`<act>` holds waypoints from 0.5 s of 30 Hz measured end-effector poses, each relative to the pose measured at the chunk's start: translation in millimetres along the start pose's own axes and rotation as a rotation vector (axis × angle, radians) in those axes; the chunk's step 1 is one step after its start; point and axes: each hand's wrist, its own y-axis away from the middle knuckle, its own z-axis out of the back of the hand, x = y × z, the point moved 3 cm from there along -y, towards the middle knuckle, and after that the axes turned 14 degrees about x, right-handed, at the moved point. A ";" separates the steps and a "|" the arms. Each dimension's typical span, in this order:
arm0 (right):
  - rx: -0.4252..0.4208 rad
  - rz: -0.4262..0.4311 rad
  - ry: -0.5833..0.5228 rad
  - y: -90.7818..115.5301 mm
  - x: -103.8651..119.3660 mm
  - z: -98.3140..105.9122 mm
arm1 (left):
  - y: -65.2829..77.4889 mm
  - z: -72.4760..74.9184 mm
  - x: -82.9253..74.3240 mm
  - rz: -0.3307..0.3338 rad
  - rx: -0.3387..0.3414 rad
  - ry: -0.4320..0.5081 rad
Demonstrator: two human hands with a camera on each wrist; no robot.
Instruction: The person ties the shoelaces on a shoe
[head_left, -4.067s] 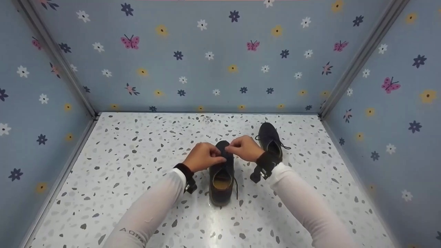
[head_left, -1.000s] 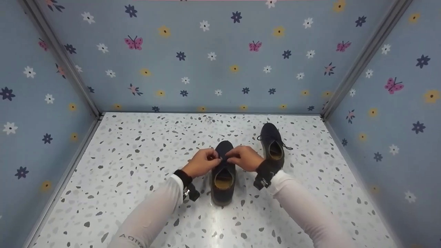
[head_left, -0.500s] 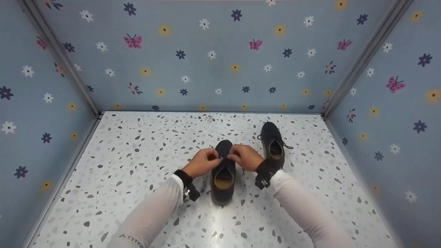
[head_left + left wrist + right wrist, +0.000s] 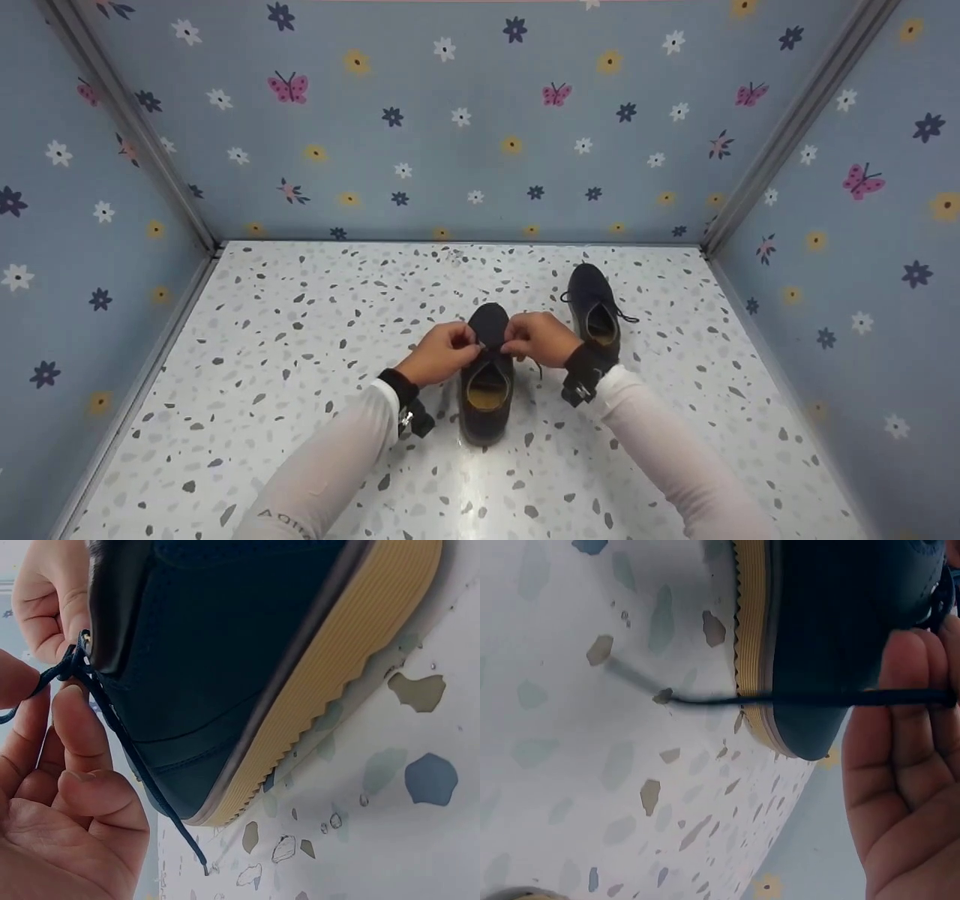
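A dark blue lace-up shoe point(image 4: 489, 326) with a tan ridged sole point(image 4: 337, 660) stands on the floor, toe pointing away. Over its laced front, my left hand point(image 4: 439, 356) pinches the dark lace point(image 4: 112, 722) between thumb and fingers. Close by on the other side, my right hand point(image 4: 541, 339) holds a lace end at the shoe's right edge. In the right wrist view, that lace end point(image 4: 810, 698) runs across the shoe's side and out over the floor. Another loose end hangs down the left side. The crossing between my fingers is partly hidden.
A second dark shoe point(image 4: 589, 285), its laces spread to both sides, stands just beyond my right wrist. Speckled white floor point(image 4: 315, 315) surrounds both shoes. Blue panels point(image 4: 480, 157) with flowers and butterflies close off the back and both sides.
Both hands have come back slightly from the toe toward the lacing since the earliest frame. Over the last second my right hand shifts a little rightward with its lace; the left stays put.
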 end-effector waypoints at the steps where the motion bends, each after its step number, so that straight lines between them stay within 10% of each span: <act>1: 0.016 -0.003 0.005 0.1 -0.2 0.5 | 0.2 0.0 -0.1 0.004 0.001 0.000; 15: -0.015 0.015 0.142 -0.3 2.7 -1.0 | 1.6 -0.8 -0.4 -0.013 0.023 -0.014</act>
